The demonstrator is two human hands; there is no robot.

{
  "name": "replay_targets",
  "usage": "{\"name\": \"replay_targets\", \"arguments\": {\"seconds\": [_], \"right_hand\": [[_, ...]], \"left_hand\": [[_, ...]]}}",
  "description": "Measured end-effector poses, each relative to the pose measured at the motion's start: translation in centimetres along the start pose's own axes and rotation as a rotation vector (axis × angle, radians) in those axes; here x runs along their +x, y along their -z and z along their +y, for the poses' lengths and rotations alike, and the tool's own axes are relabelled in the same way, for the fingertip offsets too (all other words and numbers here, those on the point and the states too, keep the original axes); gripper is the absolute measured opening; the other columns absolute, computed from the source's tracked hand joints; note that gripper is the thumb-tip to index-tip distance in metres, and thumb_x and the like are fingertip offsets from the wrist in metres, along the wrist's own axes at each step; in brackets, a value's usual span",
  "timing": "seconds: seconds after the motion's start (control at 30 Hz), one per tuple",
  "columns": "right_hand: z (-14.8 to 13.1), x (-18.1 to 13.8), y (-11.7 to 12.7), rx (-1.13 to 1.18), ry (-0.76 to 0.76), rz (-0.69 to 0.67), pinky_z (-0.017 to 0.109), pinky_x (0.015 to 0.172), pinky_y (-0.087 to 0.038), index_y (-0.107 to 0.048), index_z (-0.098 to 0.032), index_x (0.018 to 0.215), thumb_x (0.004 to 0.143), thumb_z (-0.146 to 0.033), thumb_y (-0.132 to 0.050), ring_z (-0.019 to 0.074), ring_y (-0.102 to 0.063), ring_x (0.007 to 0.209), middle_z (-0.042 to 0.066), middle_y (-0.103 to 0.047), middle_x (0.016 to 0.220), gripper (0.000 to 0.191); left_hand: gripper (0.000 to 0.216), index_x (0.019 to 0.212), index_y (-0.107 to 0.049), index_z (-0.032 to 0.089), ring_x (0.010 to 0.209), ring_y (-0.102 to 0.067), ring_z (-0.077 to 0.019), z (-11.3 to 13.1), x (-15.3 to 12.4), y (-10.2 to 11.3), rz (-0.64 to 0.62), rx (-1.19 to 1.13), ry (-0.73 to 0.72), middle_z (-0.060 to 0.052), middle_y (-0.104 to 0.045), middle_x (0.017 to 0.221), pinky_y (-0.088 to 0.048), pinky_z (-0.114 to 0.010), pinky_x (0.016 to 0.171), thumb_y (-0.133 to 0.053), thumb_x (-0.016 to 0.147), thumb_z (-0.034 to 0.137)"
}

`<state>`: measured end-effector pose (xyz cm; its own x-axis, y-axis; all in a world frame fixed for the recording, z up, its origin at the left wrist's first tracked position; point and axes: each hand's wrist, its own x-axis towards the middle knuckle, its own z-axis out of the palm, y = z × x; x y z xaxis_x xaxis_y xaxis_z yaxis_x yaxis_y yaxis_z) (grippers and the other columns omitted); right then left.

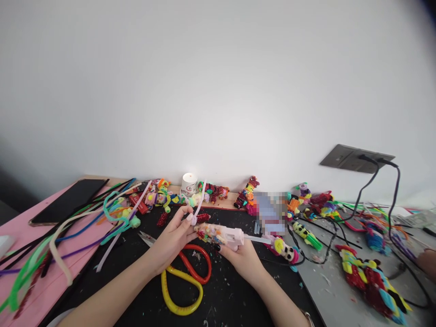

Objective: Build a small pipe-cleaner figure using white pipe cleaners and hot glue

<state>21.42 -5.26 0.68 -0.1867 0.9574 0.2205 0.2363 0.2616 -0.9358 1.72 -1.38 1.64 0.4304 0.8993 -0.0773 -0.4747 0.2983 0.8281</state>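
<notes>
My left hand (179,231) pinches a pale lilac pipe cleaner (200,202), coiled at its lower end while the free end points up. In my right hand (240,259) is a hot glue gun (231,237), its nozzle end crusted with coloured bits and facing the coil. Whether nozzle and coil touch, I cannot tell. A clear glue stick (258,239) juts from the gun's back. Below my hands lie scissors (183,310) with one yellow and one red handle loop, blades partly hidden under my left wrist. A dark red fuzzy piece (203,218) lies just behind the gun.
Loose pipe cleaners (68,236) and a black phone (70,200) lie at left. A paper cup (189,183) and several pipe-cleaner figures (248,195) line the wall. Black cords (397,204) run from the wall socket (357,158). Another person's hand (427,262) shows at far right.
</notes>
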Motion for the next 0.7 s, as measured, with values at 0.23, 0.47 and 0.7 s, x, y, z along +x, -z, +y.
{"name": "replay_targets", "arguments": {"seconds": [0.23,0.47,0.7], "right_hand": [[-0.2,0.2,0.4,-0.334,-0.061,0.067,0.026,0.057,-0.047,-0.063,-0.018,0.079,0.079,-0.022,-0.058,0.0173,-0.061,0.062,0.001,-0.066,0.070,0.007],[0.5,0.3,1.1,-0.781,-0.053,0.115,0.038,0.082,-0.042,-0.054,-0.017,0.117,0.080,-0.018,-0.049,0.0279,-0.057,0.098,0.009,-0.064,0.109,0.037],[0.6,-0.1,0.4,-0.955,-0.053,0.124,0.046,0.089,-0.036,-0.056,-0.020,0.120,0.069,-0.013,-0.050,0.0311,-0.046,0.105,0.009,-0.058,0.109,0.052]], "left_hand": [[0.024,0.097,-0.041,0.027,0.099,-0.065,-0.0176,-0.2,0.6,0.7,0.153,0.033,-0.118,0.003,-0.061,0.089,-0.042,-0.036,0.097,-0.058,0.086,0.040],[0.020,0.097,-0.045,0.024,0.102,-0.063,-0.0194,-0.8,0.9,1.3,0.216,0.346,-0.286,0.000,-0.061,0.097,-0.042,-0.039,0.098,-0.053,0.088,0.041],[0.012,0.099,-0.047,0.023,0.116,-0.053,-0.0204,-0.9,-0.1,0.9,0.021,0.703,-0.316,-0.007,-0.053,0.126,-0.040,-0.038,0.101,-0.043,0.093,0.032]]}}
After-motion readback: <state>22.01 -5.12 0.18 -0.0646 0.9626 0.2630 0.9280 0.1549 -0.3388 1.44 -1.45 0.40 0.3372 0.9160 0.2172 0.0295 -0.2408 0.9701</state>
